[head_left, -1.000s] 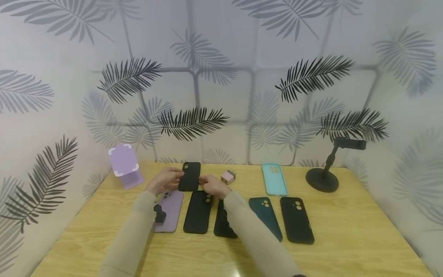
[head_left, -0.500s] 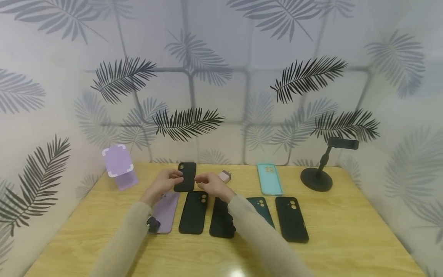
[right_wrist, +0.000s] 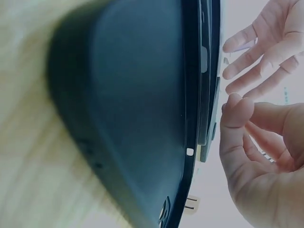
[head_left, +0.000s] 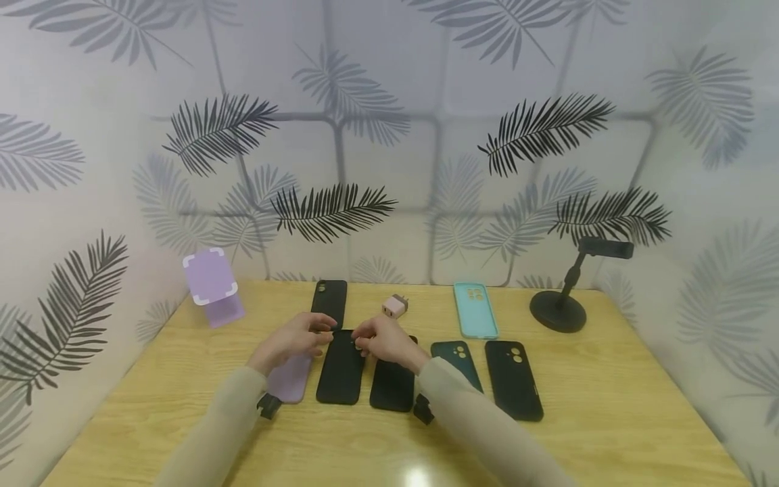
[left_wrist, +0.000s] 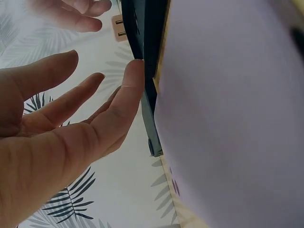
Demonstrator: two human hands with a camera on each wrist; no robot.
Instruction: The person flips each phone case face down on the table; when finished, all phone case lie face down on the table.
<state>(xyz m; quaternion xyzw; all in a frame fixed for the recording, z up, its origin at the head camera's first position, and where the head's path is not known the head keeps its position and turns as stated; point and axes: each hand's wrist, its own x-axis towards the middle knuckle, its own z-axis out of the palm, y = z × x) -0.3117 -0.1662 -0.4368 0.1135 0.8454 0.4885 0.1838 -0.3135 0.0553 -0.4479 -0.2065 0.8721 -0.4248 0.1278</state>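
Note:
My left hand [head_left: 295, 339] hovers with loosely bent fingers over the upper end of a purple phone case [head_left: 291, 380], its fingertips near a black phone case [head_left: 338, 379]. In the left wrist view, a fingertip [left_wrist: 135, 71] overlaps a dark case edge. My right hand [head_left: 389, 340] is at that black case's far right corner, beside its camera cutout. The right wrist view shows its thumb and forefinger [right_wrist: 232, 114] tips together, nothing visible between them. Another black case [head_left: 329, 301] lies flat behind, partly covered by the left hand. Under the right wrist is another black case [head_left: 391, 389].
To the right lie a dark teal case [head_left: 456, 358], a black case [head_left: 514, 380] and, farther back, a turquoise case [head_left: 476, 311]. A pink charger plug [head_left: 395, 306] sits behind the right hand. A purple stand [head_left: 211, 277] and a black stand [head_left: 560, 311] occupy the back corners.
Both hands have left the sides of the rear black case and come nearer, to the far end of the front black case. The rear case lies where it was.

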